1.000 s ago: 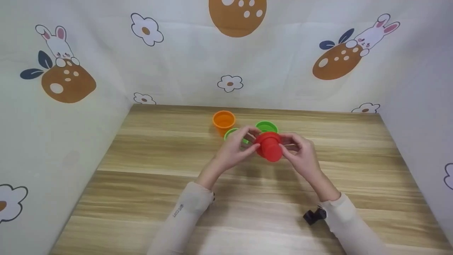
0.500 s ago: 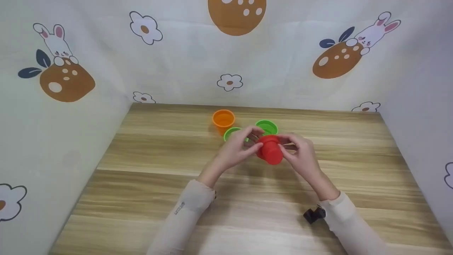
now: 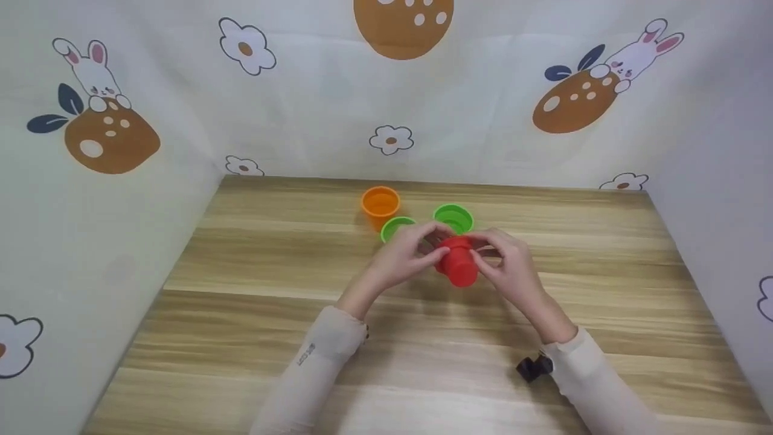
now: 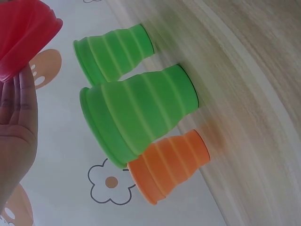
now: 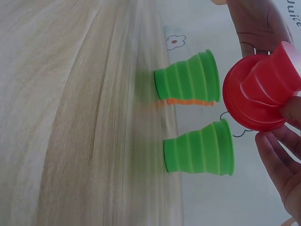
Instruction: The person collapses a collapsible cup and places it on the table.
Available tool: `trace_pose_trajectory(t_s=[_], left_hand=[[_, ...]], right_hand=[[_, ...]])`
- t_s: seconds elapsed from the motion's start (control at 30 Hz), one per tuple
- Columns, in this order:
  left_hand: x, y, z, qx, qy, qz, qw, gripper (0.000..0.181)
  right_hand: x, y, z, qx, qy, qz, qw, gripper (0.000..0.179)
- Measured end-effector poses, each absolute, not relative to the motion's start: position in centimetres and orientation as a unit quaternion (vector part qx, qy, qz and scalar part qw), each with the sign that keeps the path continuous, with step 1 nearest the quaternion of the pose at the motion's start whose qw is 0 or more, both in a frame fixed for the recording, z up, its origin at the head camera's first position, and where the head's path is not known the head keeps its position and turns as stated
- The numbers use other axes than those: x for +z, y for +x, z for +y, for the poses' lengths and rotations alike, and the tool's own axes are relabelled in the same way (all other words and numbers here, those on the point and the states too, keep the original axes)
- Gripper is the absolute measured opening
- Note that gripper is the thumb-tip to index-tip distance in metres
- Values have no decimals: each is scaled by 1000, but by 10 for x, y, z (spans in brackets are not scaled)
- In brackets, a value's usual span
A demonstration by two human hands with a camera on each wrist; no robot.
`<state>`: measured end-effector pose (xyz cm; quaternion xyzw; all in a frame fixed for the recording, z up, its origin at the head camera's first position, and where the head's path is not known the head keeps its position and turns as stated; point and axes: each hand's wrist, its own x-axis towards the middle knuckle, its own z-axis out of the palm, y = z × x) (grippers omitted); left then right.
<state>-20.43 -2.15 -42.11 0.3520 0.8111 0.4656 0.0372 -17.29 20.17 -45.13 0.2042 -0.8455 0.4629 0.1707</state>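
Note:
In the head view, both hands hold a red collapsible cup (image 3: 462,270) above the table, its base tilted toward me. My left hand (image 3: 401,258) grips its left side, thumb in front and fingers behind. From the right, my right hand (image 3: 513,264) pinches it in the same way. The right wrist view shows the red cup (image 5: 268,89) folded in at its wide rim, with its narrower part standing out. Just beyond the hands are two green collapsible cups (image 3: 453,218), one partly hidden by my left hand. An orange collapsible cup (image 3: 380,202) stands farther left.
The green and orange cups stand upright on the wood-grain table (image 3: 253,254). Behind and beside it rise pale cloth walls (image 3: 314,90) with printed rabbits, fruit and flowers. A black wrist device (image 3: 534,367) hangs at the right sleeve.
The red cup has come slightly nearer to me, with more of its side showing. Both hands still hold it, and the right hand has shifted slightly left. The other cups stay put.

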Motion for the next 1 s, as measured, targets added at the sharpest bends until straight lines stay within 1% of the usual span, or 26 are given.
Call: trace_pose_trajectory(t_s=[0.27, 0.57, 0.8, 1.0], left_hand=[[-422, -204, -23, 463, 353, 813, 18, 30], [-423, -204, -26, 490, 318, 812, 17, 33], [-424, -204, -27, 504, 315, 804, 5, 33], [-424, -203, -28, 509, 315, 801, 0, 32]], right_hand=[[-451, -173, 201, 474, 202, -840, 171, 29], [-454, -173, 203, 514, 185, -825, 144, 36], [-455, -172, 204, 544, 176, -812, 119, 39], [-456, -172, 202, 544, 173, -810, 134, 36]])
